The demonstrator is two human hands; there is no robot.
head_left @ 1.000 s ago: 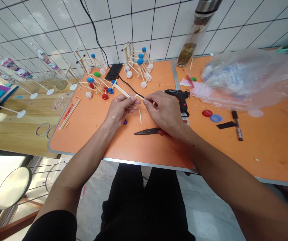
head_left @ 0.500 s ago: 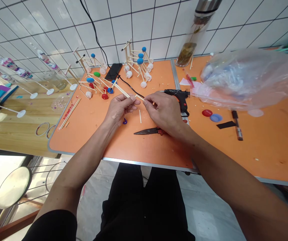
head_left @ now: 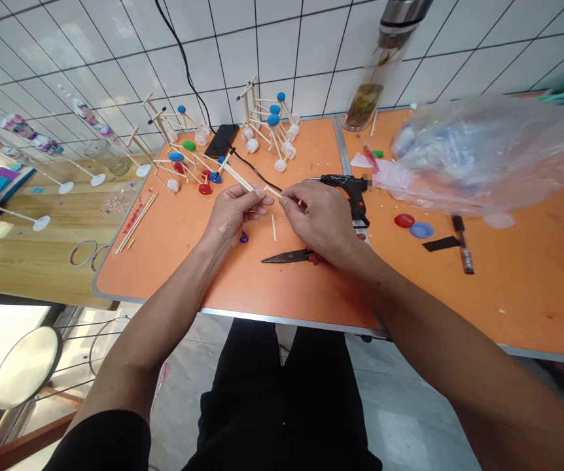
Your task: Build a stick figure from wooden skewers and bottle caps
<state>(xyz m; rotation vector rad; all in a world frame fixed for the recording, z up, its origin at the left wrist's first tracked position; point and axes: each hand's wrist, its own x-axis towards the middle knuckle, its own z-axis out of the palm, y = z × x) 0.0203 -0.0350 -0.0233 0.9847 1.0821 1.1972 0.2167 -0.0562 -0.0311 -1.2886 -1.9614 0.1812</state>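
Note:
Over the middle of the orange table (head_left: 184, 261), my left hand (head_left: 233, 212) pinches a long thin wooden stick (head_left: 235, 175) that slants up to the left. My right hand (head_left: 318, 219) is closed on a short wooden stick piece (head_left: 275, 191), its tip held against the long stick near my left fingertips. Another short stick (head_left: 274, 227) lies on the table below my hands, beside a small purple cap (head_left: 244, 237). Black shears (head_left: 289, 256) with a red handle lie partly under my right wrist.
A black glue gun (head_left: 353, 190) lies right of my hands, its cable running to the wall. Stick-and-cap models (head_left: 269, 127) and a phone (head_left: 222, 139) stand at the back. A clear plastic bag (head_left: 483, 154), red and blue caps (head_left: 413, 226) and a marker (head_left: 461, 243) sit at right.

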